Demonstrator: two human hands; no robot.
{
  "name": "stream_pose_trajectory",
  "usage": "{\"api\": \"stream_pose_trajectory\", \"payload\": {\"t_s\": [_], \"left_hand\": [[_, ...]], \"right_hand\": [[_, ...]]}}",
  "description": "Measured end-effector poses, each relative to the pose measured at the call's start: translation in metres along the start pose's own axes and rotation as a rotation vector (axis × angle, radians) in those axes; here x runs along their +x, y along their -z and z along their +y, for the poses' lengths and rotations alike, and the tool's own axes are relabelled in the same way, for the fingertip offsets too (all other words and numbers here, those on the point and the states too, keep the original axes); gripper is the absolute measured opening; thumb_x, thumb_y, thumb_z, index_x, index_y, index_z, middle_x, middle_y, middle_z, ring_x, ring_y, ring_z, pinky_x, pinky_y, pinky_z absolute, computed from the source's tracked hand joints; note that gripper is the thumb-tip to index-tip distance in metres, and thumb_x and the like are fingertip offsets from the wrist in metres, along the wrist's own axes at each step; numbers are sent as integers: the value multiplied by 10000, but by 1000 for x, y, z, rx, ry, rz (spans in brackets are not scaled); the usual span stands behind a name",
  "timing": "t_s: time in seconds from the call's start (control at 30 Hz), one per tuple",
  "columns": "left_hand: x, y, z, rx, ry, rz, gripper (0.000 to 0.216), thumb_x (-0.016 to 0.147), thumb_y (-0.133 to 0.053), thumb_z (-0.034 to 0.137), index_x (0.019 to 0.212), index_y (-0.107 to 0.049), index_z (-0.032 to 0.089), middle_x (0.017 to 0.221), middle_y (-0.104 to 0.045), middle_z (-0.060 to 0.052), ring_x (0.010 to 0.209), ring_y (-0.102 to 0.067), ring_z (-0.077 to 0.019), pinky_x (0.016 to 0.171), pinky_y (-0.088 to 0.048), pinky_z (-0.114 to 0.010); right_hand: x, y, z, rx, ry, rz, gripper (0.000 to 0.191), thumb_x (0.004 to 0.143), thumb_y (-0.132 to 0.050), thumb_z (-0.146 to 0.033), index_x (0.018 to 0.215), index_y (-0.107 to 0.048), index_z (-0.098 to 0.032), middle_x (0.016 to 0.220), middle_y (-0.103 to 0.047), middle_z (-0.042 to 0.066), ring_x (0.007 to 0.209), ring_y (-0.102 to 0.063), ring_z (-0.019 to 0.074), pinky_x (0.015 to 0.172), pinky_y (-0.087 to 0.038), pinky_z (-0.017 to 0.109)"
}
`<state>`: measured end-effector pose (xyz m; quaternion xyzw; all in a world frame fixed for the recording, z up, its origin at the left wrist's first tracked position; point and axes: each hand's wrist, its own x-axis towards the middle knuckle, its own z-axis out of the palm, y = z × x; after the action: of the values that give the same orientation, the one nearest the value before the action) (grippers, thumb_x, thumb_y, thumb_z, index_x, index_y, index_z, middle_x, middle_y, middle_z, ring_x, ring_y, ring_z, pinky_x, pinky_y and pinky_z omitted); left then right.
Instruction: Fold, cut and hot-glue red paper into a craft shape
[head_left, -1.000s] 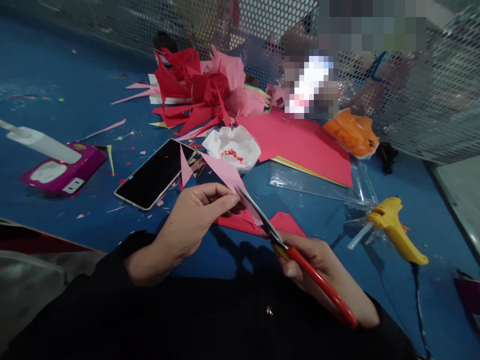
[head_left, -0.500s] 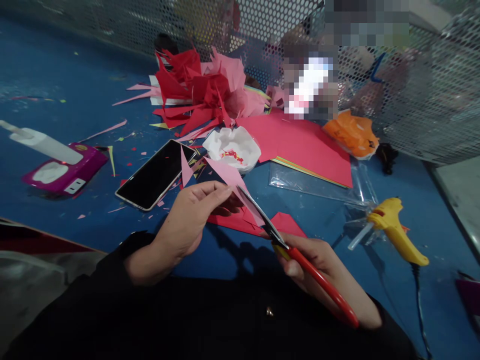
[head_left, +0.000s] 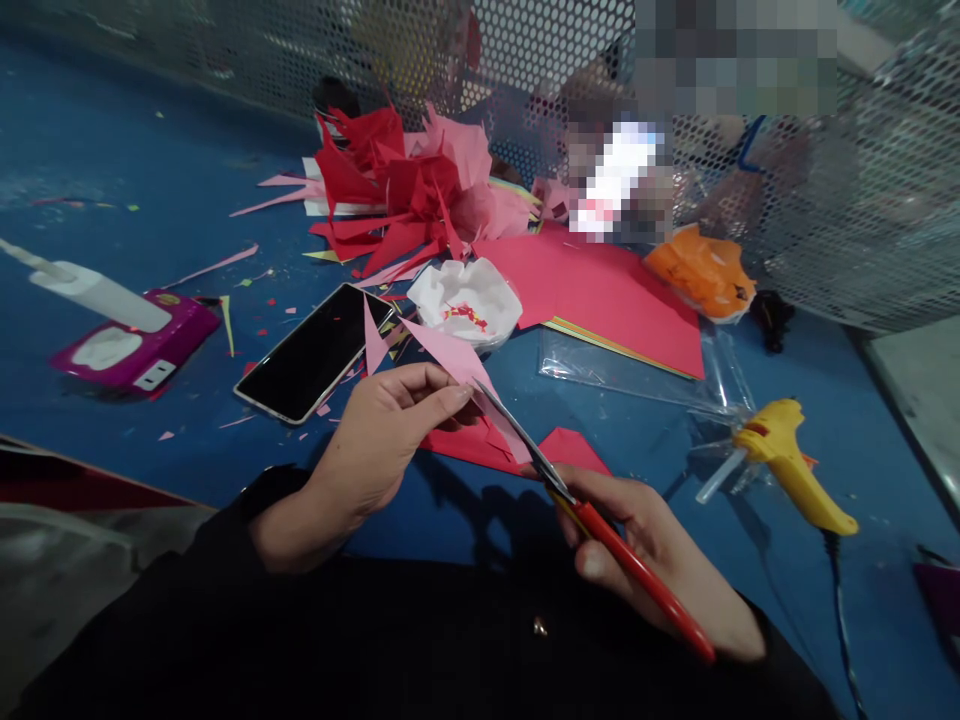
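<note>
Between the thumb and fingers of my left hand (head_left: 394,425) is a folded piece of pink paper (head_left: 454,355), pointed at its far end. My right hand (head_left: 637,540) is closed around the red handles of a pair of scissors (head_left: 615,540). Their blades lie along the pink paper's right edge, with the tips close to my left fingertips. Below the paper, red folded paper (head_left: 480,440) lies on the table. Just beyond my left hand are a black-screened phone (head_left: 315,350) and a white crinkled paper bowl (head_left: 495,295) with small red and yellow scraps in it.
A yellow glue gun (head_left: 787,460) rests at the right, its cord trailing forward. Red paper sheets (head_left: 600,290) and an orange plastic bag (head_left: 705,275) lie behind. At the left is a purple box (head_left: 161,335) bearing a white device. Red and pink cuttings (head_left: 405,180) pile against the mesh screen.
The far tip of the pink paper has shifted slightly left. My right thumb and the scissor handles have moved a little, the blades looking more closed. The view has shifted slightly.
</note>
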<state>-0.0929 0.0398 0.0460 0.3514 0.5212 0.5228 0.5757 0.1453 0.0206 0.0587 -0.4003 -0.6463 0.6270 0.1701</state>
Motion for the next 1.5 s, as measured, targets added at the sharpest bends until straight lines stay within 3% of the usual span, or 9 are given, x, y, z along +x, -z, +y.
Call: {"api": "stream_pose_trajectory", "payload": {"t_s": [0.17, 0.4, 0.57, 0.87, 1.1, 1.3, 1.5], "left_hand": [[-2, -1, 1, 13, 15, -37, 78, 765, -750, 232, 703, -733, 188, 692, -717, 5, 665, -652, -112, 691, -527, -208], [-3, -3, -2, 40, 36, -56, 92, 760, -754, 260, 710, -729, 186, 707, -714, 1, 657, -639, -117, 701, -524, -233], [-2, -3, -2, 17, 27, -72, 80, 775, -749, 242, 720, -732, 187, 709, -709, 15, 662, -625, -91, 678, -501, -192], [-3, -2, -2, 33, 32, -72, 92, 778, -747, 241, 711, -726, 182, 715, -702, 9, 670, -618, -100, 689, -501, -207], [-2, -2, -2, 29, 31, -86, 99, 779, -748, 237, 704, -722, 178, 704, -707, 14, 662, -624, -90, 670, -496, -185], [-2, -2, -2, -1, 29, -90, 91, 774, -753, 219, 699, -728, 176, 687, -709, 20, 649, -628, -82, 659, -499, -168], [-1, 0, -4, -68, 35, -89, 163, 837, -697, 276, 709, -726, 180, 677, -716, 1, 661, -657, -109, 668, -524, -195]], "right_hand": [[-2, 1, -2, -53, -24, -20, 628, 804, -596, -748, 1115, -626, -203, 702, -388, -52, 621, -315, 117, 545, -257, 254], [2, -3, -5, -64, 19, 21, 578, 797, -588, -762, 896, -613, -194, 695, -384, -45, 620, -298, 119, 544, -245, 256], [2, -4, -1, -76, 20, 36, 619, 810, -580, -756, 1028, -627, -179, 675, -362, -53, 608, -288, 117, 533, -238, 255], [2, -4, 4, -16, 15, 18, 569, 844, -595, -700, 1093, -650, -192, 684, -340, -60, 609, -262, 108, 524, -230, 248], [1, -4, 4, 8, -10, 28, 450, 851, -635, -642, 831, -580, -195, 687, -337, -61, 622, -260, 106, 536, -223, 250], [3, -4, 3, 24, -27, 36, 390, 876, -656, -558, 783, -542, -197, 668, -338, -63, 602, -264, 98, 518, -218, 245], [1, -4, 4, 75, -19, 18, 382, 889, -633, -570, 917, -633, -188, 674, -342, -61, 564, -244, 84, 468, -183, 229]]}}
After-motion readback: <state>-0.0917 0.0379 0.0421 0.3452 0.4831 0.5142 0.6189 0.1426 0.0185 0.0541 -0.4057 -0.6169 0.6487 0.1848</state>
